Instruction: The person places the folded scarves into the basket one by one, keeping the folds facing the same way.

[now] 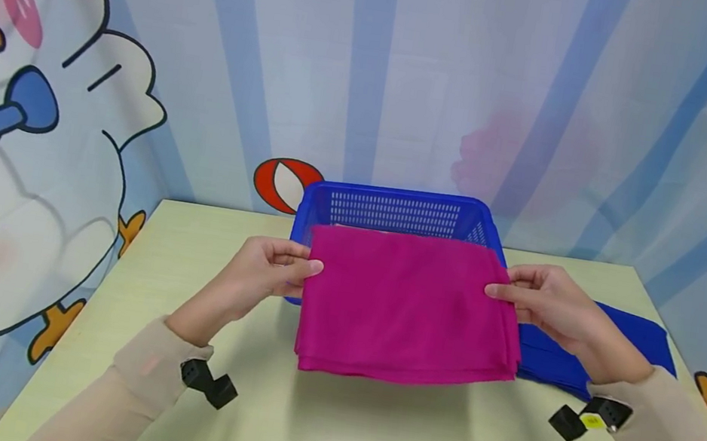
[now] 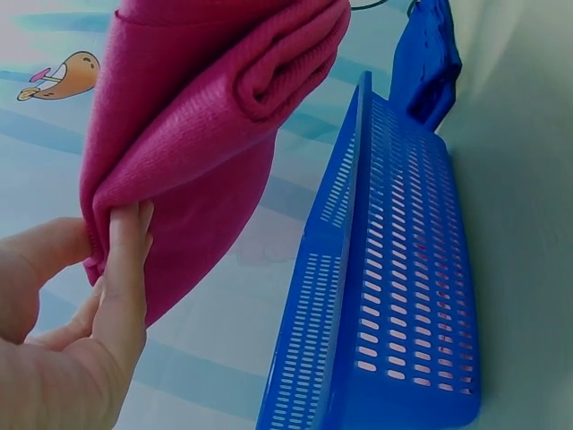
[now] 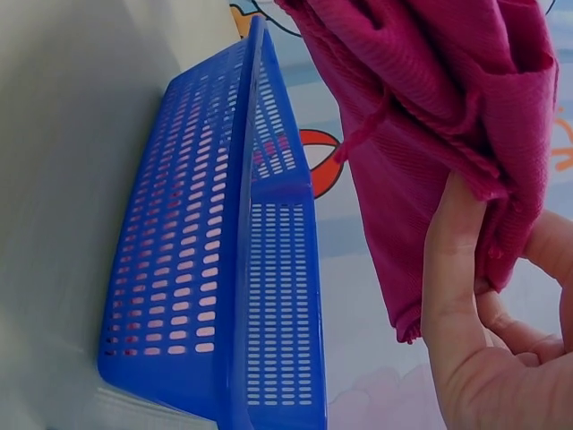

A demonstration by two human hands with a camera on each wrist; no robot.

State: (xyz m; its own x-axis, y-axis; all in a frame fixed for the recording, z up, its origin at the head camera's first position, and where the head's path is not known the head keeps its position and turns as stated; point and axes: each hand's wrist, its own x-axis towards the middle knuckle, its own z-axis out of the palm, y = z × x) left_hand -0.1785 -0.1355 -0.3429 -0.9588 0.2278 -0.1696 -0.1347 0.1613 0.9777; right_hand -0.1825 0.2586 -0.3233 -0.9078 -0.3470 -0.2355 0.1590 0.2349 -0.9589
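A folded magenta cloth is held up between both hands, in front of the blue plastic basket. My left hand pinches its left edge, thumb on the near face. On the opposite edge my right hand pinches it the same way. Several folded layers of the cloth show in the left wrist view, fingers tucked beneath them. In the right wrist view a loose thread hangs off the cloth. Pinkish contents show through the slots of the basket; the cloth hides most of its inside in the head view.
A folded blue cloth lies on the pale table to the right of the basket, partly behind my right hand and wrist. A printed backdrop curtain with cartoon figures rises behind the table and along its sides.
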